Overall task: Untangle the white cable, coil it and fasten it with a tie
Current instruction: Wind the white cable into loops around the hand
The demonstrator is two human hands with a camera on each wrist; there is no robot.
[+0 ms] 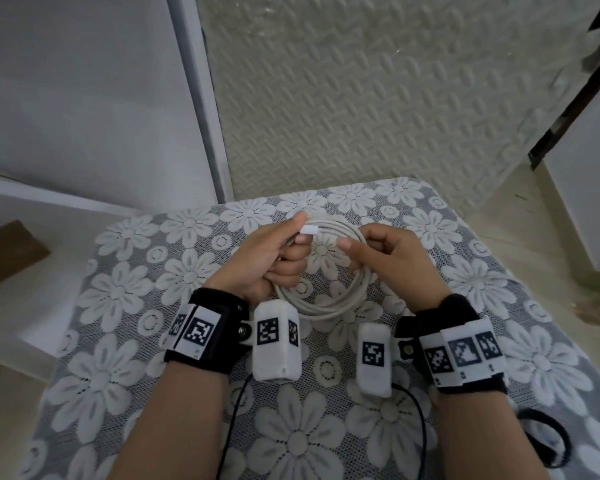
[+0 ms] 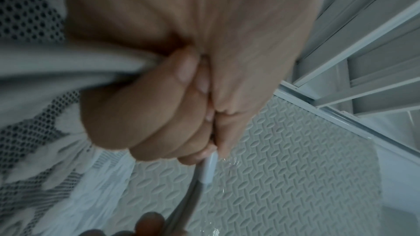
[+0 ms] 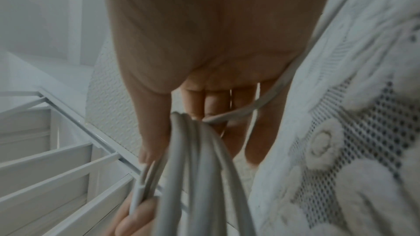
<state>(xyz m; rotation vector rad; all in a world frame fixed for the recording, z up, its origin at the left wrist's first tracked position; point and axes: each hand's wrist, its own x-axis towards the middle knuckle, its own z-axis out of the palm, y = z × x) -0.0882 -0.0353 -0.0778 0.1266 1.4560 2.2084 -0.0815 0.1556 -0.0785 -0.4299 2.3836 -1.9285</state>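
Note:
The white cable (image 1: 328, 306) is wound into a round coil of several loops, held just above the table between both hands. My left hand (image 1: 291, 233) grips the coil's left side, with thumb and forefinger pinching the white connector end (image 1: 309, 230). The connector (image 2: 210, 170) juts out past the curled fingers (image 2: 159, 117) in the left wrist view. My right hand (image 1: 355, 240) holds the coil's right side, forefinger hooked over the strands. In the right wrist view the cable loops (image 3: 197, 159) run past the fingers (image 3: 216, 103). I see no tie.
The table wears a grey cloth with white lace flowers (image 1: 187, 271). Black wires (image 1: 236, 410) trail from the wrist cameras, and a black loop (image 1: 561, 441) lies at the lower right. Beyond the far edge are a textured mat (image 1: 361, 98), a white frame (image 1: 201, 98) and a brown block (image 1: 7, 252).

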